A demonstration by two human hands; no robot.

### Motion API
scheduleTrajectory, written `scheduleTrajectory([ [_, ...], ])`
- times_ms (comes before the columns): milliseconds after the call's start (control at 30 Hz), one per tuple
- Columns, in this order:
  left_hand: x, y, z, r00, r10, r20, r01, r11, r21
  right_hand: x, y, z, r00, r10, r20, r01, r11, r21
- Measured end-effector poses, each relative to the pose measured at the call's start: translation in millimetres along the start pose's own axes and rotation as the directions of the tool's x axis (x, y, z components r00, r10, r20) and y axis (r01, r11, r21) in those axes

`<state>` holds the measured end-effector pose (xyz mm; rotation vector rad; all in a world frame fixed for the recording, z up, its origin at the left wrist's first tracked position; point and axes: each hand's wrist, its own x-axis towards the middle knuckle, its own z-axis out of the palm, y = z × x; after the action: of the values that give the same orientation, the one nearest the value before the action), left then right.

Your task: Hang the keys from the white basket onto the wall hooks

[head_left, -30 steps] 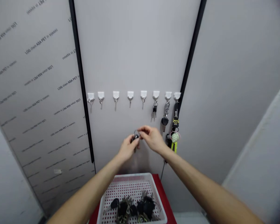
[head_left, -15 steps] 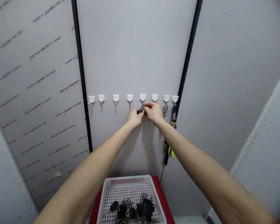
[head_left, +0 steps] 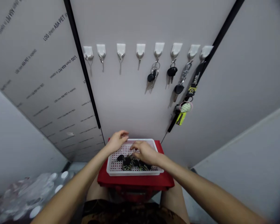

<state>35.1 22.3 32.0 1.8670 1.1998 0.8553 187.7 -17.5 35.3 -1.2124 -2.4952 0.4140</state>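
My right hand point(head_left: 144, 152) hovers over the white plastic basket point(head_left: 135, 173), fingers apart and curved downward, with nothing seen in it. Beneath it lies a pile of keys point(head_left: 128, 162) with black heads, partly covered by the hand. Above the basket's far left corner is my left hand point(head_left: 118, 140), empty, its fingers loosely bent and apart. On the wall, a ring with several keys point(head_left: 153, 76) hangs from a white hook point(head_left: 159, 49). To its right hang a black-headed key point(head_left: 172, 72), a key on a metal chain point(head_left: 179, 89) and a black lanyard point(head_left: 194, 82) with a yellow tag.
The basket stands on a red box point(head_left: 136, 183) close to the wall. Several white hooks point(head_left: 121, 49) on the left carry no keys. Black strips point(head_left: 84, 65) edge the wall panel. Clear plastic-wrapped bottles point(head_left: 32, 193) are on the floor at lower left.
Both hands have left the ring of keys, which now hangs on its hook, and have dropped to the basket. The view has tilted downward.
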Motion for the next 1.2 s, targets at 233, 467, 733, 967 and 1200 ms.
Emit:
scheduleTrajectory([
  [233,-33.5,-31.5,6.8,0.996,-0.007,0.086,-0.014,0.972,0.236,3.0,1.0,40.3,0.976,0.055,0.211,-0.031,0.993,-0.117],
  [467,-33.5,-35.5,9.2,0.999,0.015,0.048,-0.027,0.963,0.268,10.9,-16.1,48.9,0.975,0.180,0.133,-0.148,0.963,-0.224],
  [733,-39.2,-29.4,6.3,0.998,0.010,0.065,-0.012,0.999,0.030,15.0,-9.8,37.7,0.986,0.132,0.097,-0.143,0.982,0.120],
  [967,-29.3,-0.9,14.6,0.997,0.047,0.059,-0.010,0.854,-0.521,29.2,-13.3,-21.2,0.923,0.378,0.073,-0.301,0.588,0.751],
  [1200,10.2,63.9,-11.2,0.999,0.037,-0.025,-0.044,0.822,-0.567,56.7,-23.9,-85.1,0.880,0.404,-0.248,-0.054,0.604,0.795],
])
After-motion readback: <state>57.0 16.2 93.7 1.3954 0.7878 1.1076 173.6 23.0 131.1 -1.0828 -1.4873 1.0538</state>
